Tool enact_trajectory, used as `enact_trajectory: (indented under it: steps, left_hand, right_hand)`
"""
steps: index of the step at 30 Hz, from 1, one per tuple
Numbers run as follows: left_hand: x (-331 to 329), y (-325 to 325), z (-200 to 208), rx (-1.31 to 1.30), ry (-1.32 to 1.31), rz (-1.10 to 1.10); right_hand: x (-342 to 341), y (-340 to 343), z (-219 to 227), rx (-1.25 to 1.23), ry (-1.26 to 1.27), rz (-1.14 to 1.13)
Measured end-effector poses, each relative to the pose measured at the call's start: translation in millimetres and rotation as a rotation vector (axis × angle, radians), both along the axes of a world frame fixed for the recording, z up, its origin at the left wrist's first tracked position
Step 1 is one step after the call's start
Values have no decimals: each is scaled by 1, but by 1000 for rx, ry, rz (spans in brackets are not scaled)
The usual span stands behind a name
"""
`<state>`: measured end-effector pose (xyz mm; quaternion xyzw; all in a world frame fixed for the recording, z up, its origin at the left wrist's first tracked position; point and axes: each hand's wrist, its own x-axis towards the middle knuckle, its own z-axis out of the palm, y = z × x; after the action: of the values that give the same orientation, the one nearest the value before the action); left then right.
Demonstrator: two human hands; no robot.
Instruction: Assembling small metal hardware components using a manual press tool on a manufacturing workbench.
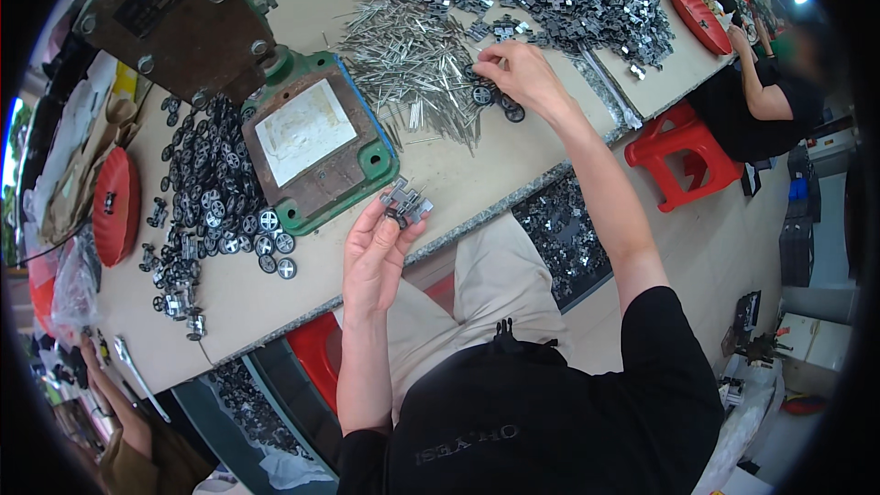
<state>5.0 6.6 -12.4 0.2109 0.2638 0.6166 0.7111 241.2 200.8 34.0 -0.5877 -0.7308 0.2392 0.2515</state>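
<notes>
My left hand [374, 252] pinches a small grey toy-car chassis [414, 204] over the table's front edge. A black wheel [396, 218] shows at the chassis, close to my thumb. Farther off to the right, my right hand [527, 78] bends over the table with thumb and fingertips drawn together. What sits between those fingertips is too small to make out. Several loose black wheels [482, 94] lie just under it. A heap of thin metal pins [403, 64] spreads to its left, and a large pile of grey chassis pieces [587, 5] lies beyond.
A green-framed press [380, 163] with a white plate [307, 131] stands left of centre. Black wheels [206, 170] are piled beside it, near assembled axle pieces [174, 280]. Red trays [116, 211] stand at both sides. Right, a co-worker [765, 96] sits by a red stool [683, 156].
</notes>
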Motion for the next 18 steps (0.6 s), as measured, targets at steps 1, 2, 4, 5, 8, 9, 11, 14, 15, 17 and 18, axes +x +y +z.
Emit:
enact_trajectory:
  steps: [1, 2, 4, 5, 8, 9, 11, 14, 15, 17, 18]
  left_hand:
    - [0, 0, 0, -4, 3, 7]
    - [1, 1, 1, 2, -3, -1]
    - [1, 1, 0, 2, -5, 3]
    - [1, 1, -1, 6, -9, -1]
    - [2, 1, 1, 14, -14, 3]
    - [1, 0, 1, 20, -15, 5]
    - [2, 0, 1, 21, -5, 13]
    - [4, 1, 2, 15, 11, 26]
    - [4, 1, 2, 9, 17, 37]
    - [4, 1, 1, 11, 14, 42]
    - [4, 1, 1, 15, 10, 45]
  right_hand:
    - [-5, 5, -8, 99, -48, 18]
    - [-8, 7, -15, 198, -96, 35]
    - [-9, 5, -13, 287, -99, 50]
    - [-13, 0, -2, 178, -52, 31]
    - [-20, -29, 11, 147, 67, 54]
    - [-27, -46, 19, -8, 203, 93]
    - [-35, -75, 19, -163, 334, 126]
    - [-49, -101, 5, -362, 672, 231]
    - [-52, -105, 4, -324, 701, 231]
    - [-57, -110, 6, -5, 456, 246]
    - [-57, -109, 3, -6, 457, 247]
